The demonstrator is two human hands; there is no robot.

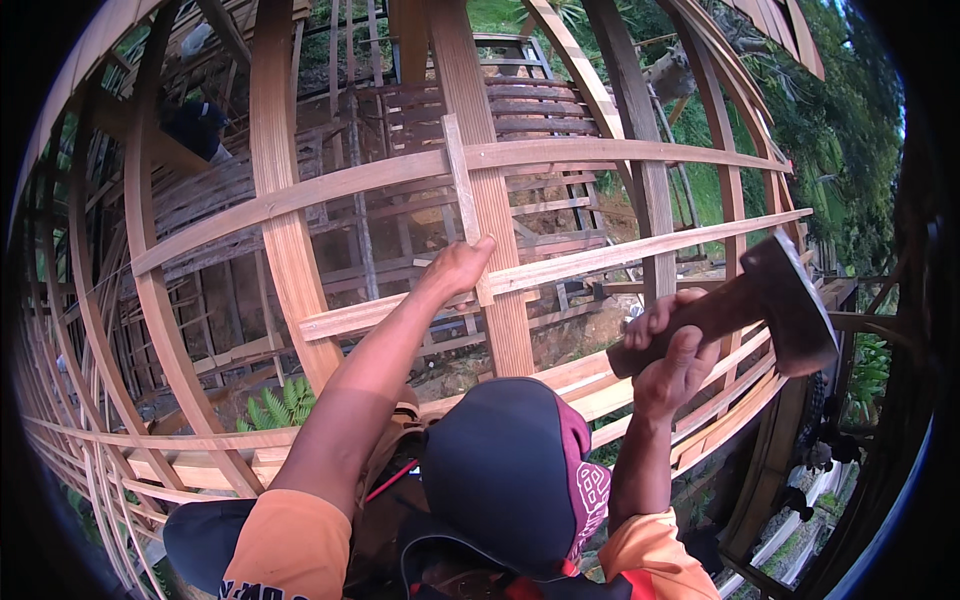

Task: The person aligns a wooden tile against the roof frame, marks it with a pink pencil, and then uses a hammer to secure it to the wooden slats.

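My left hand point(463, 270) is closed round the lower part of a short, thin wooden strip point(459, 170), where it crosses a long batten point(600, 257). The strip stands nearly upright over a broad rafter point(466, 90) and reaches past the upper batten point(370, 178). On the right, my right hand point(676, 350) grips a hatchet by its dark wooden handle point(715, 318). The heavy steel hatchet head point(793, 305) is raised to the right of the rafters, apart from the wood. Part of the left fingers is hidden behind the strip and batten.
Several more rafters point(283, 150) slope across the open frame, with gaps between them. Long strips point(720, 390) lie stacked at the lower right. Far below are slatted benches point(540, 110); another person point(197, 128) is at the upper left. A dark cap point(495, 470) blocks the lower middle.
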